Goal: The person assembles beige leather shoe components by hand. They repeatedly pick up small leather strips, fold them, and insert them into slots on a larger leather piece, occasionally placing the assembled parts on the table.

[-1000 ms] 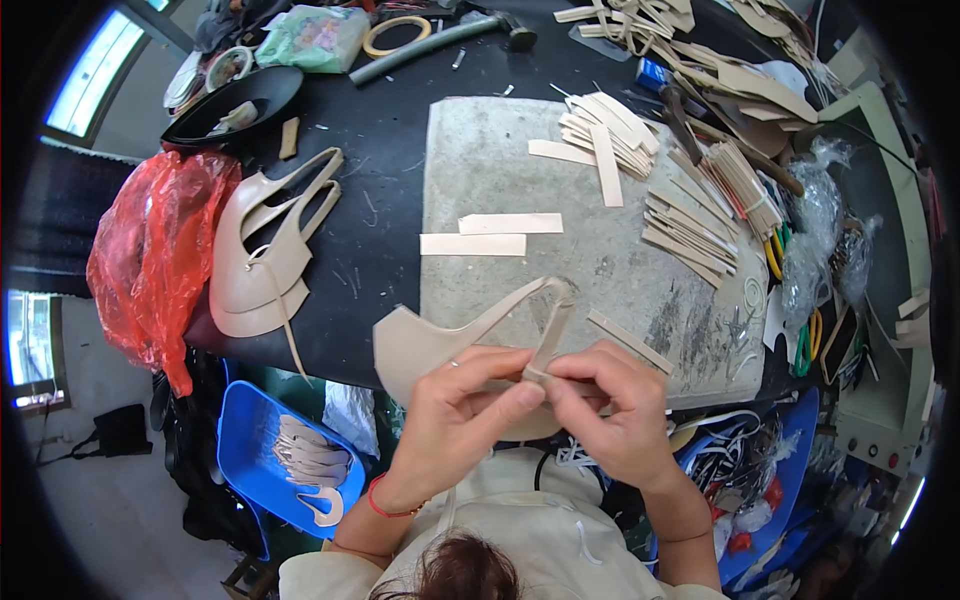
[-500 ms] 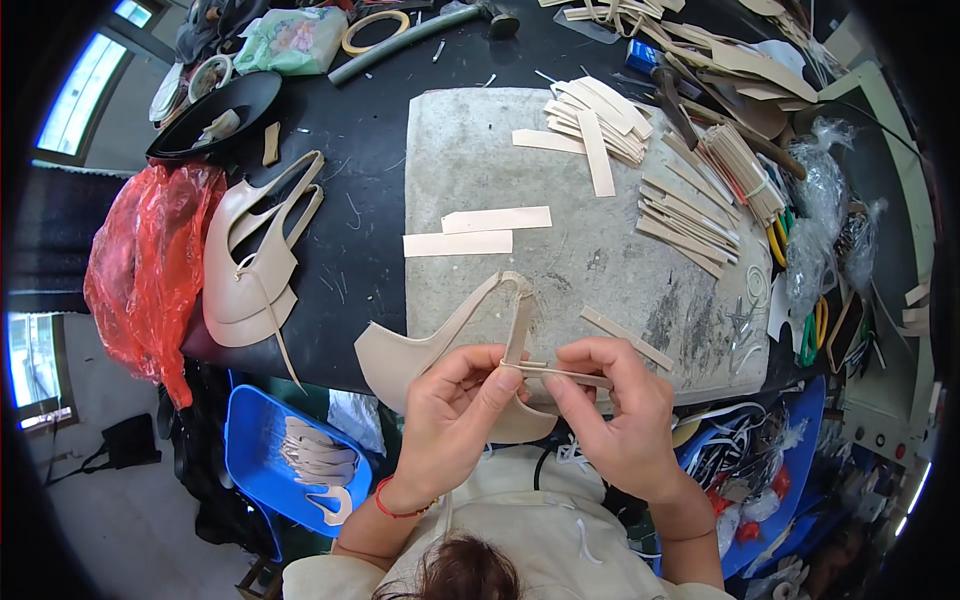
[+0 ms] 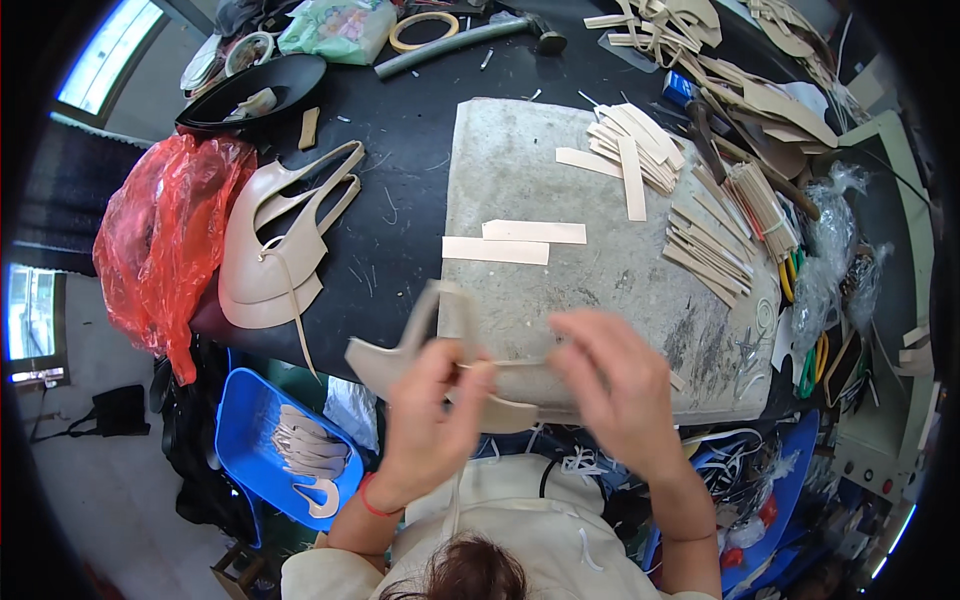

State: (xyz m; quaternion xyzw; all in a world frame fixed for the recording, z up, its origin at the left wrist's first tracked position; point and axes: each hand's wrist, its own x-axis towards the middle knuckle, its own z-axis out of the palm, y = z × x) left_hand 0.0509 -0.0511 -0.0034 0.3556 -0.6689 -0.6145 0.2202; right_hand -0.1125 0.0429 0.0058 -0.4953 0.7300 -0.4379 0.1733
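Near the bench's front edge, my left hand (image 3: 435, 425) is closed on a beige leather shoe upper (image 3: 375, 368). The upper has a looped strap rising at its far side, and my fingers hide part of it. A thin beige strap (image 3: 522, 375) stretches sideways from my left fingers to the fingertips of my right hand (image 3: 620, 390). My right hand is blurred by motion, its fingers bent around the strap's end; the exact grip is hard to make out.
A grey slab (image 3: 610, 300) carries loose beige strips (image 3: 535, 232) and strip bundles (image 3: 710, 245). Left are another shoe upper (image 3: 270, 275) and a red plastic bag (image 3: 170, 250). A hammer (image 3: 460, 45) lies at the back. Below the bench stands a blue bin (image 3: 235, 440) of beige pieces.
My right hand has risen slightly and blurs; the gap between my hands is wider. The upper has tilted and come lower left against the slab. The whole view has shifted.
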